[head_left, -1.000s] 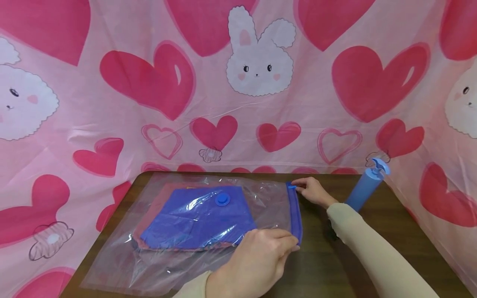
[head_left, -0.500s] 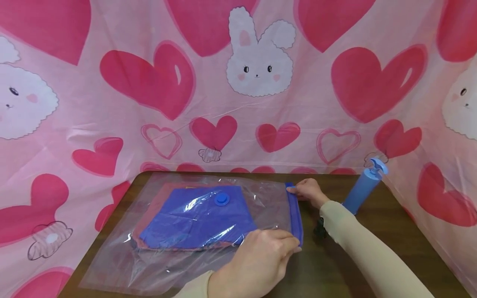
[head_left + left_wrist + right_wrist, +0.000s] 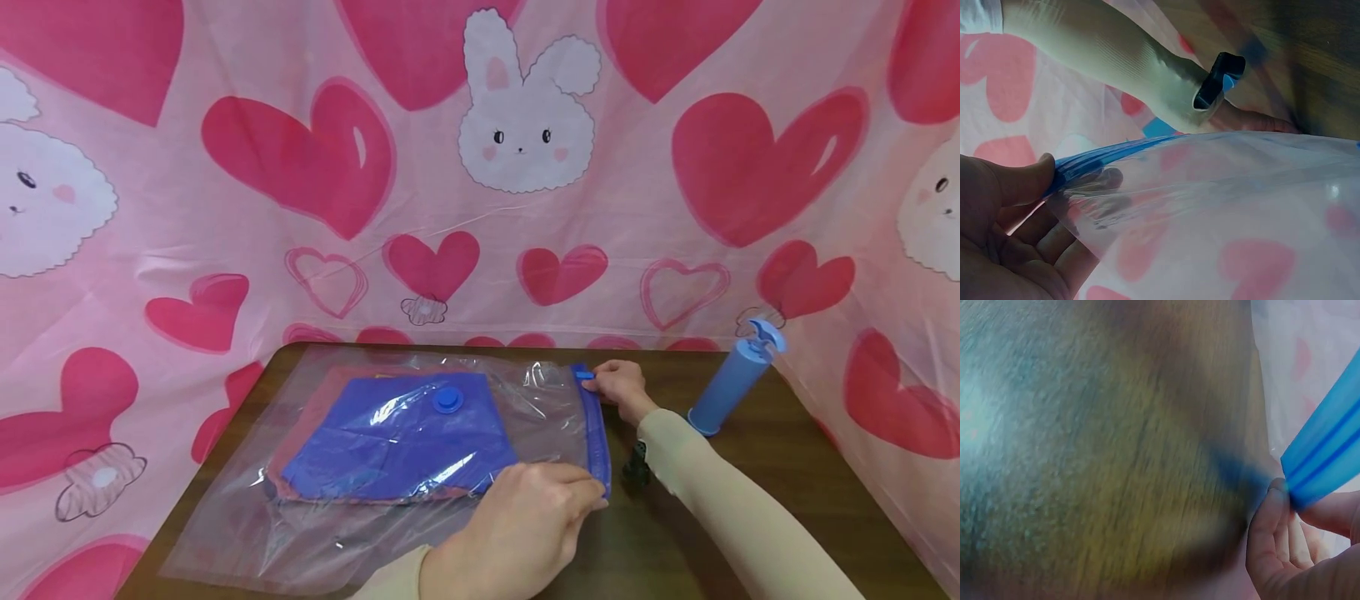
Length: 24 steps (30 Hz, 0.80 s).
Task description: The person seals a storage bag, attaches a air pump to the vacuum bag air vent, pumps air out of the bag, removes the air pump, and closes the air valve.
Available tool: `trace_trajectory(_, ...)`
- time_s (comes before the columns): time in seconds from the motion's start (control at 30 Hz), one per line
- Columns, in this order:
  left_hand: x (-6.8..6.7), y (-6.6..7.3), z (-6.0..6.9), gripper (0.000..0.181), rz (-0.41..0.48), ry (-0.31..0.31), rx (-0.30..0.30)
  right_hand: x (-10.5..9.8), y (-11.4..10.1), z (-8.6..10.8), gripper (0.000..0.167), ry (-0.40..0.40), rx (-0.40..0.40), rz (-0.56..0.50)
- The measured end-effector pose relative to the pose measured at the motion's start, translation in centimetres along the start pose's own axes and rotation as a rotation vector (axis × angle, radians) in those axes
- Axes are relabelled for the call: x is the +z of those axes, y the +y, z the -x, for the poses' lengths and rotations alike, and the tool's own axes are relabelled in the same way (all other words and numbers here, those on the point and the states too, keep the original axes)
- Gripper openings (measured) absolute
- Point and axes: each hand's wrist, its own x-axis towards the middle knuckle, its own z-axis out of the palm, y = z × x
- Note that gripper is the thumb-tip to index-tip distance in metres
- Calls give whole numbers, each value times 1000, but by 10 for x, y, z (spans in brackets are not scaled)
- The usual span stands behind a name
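Observation:
A clear vacuum storage bag [image 3: 247, 533] lies flat on the table, with folded blue-and-pink fabric [image 3: 390, 450] inside. Its round blue valve [image 3: 447, 401] sits above the fabric. Along the right end runs the blue zip strip [image 3: 593, 425], with a small blue slider [image 3: 585, 376] near its far corner. My left hand [image 3: 517, 525] pinches the near end of this strip; the left wrist view shows the thumb [image 3: 1029, 181] against it. At the far end my right hand [image 3: 622, 390] pinches the strip beside the slider, thumb and finger meeting on the blue band [image 3: 1329, 444].
A blue hand pump [image 3: 727, 387] with a T-shaped handle stands at the right, beyond my right forearm. The brown wooden table [image 3: 810, 500] ends against a pink heart-and-bunny cloth [image 3: 630, 208]. A black wrist camera [image 3: 637, 467] sits under the right sleeve.
My right hand and forearm have shifted slightly left, staying at the strip's far end. More of the pump's base shows. The slider, covered half a second ago, is visible again. My left hand barely moves.

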Motion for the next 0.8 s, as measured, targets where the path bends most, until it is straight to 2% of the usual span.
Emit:
trace_trajectory(0.2,0,1,0,7,27,-13,3,-3,1,2,30,-23,29,-47)
trace_trajectory(0.33,0,1,0,6,56,-8,10,-3,4,-1,30,-71,37,-94)
trace_trajectory(0.47,0,1,0,6,51,-1,18,-3,5,-4,21,-100,42,-127)
trace_trajectory(0.6,-1,1,1,6,60,-14,11,-4,3,-7,12,-87,55,-120)
trace_trajectory(0.8,-2,2,1,7,56,-33,2,-4,1,-7,21,-101,42,-112)
